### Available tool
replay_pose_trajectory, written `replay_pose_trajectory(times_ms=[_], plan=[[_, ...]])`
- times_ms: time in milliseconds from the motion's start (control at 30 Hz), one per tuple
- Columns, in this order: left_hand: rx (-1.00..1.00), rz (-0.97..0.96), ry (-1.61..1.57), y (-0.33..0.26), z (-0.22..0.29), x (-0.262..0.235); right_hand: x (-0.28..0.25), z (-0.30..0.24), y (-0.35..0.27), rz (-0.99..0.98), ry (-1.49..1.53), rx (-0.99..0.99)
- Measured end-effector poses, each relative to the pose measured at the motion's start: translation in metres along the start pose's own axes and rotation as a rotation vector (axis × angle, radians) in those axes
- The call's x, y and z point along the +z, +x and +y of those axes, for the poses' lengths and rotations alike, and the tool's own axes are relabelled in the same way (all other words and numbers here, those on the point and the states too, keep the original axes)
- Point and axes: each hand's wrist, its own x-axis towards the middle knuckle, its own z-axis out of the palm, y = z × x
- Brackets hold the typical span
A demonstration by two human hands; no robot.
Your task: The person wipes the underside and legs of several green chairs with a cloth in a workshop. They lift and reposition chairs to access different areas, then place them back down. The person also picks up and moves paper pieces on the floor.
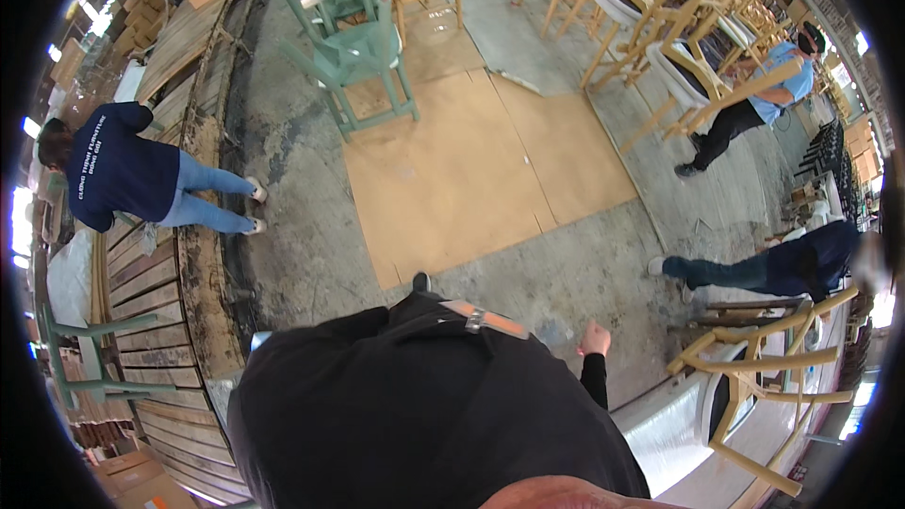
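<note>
Wooden chair [773,360] with a dark seat pad lies tipped over on the worktop [665,438] at the right, whose top has a shiny pale covering. The person's right hand [594,338] is nearest to it, to its left and clear of both chair and worktop. Its fingers are curled inward, leaving little gap, but they are too small to tell whether they close fully or hold anything. Bare concrete floor [566,273] shows around the hand. That arm comes out from beside the body in a black sleeve [594,382], partly hidden by the torso, with the hand low at the person's right side. The left hand is out of sight, so how its fingers stand cannot be told. Ahead of the person, brown cardboard sheets [452,179] lie flat on the floor, with a green chair [368,52] upright at their far left edge. A co-worker in a dark blue shirt [127,165] stands at the slatted worktop [146,311] on the left, well apart from the right hand.
</note>
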Motion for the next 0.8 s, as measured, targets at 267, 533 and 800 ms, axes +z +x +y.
replay_pose_trajectory(times_ms=[267, 533, 800], plan=[[0.380, -0.307, -0.673, 0.017, 0.061, -0.162, 0.107, -0.129, 0.015, 0.044, -0.454, -0.233], [0.461, 0.084, -0.970, 0.053, 0.176, -0.248, 0.087, -0.165, 0.040, 0.197, -0.580, -0.102], [0.246, 0.414, -1.089, 0.069, 0.232, -0.278, 0.140, -0.279, 0.159, 0.020, -0.910, -0.211]])
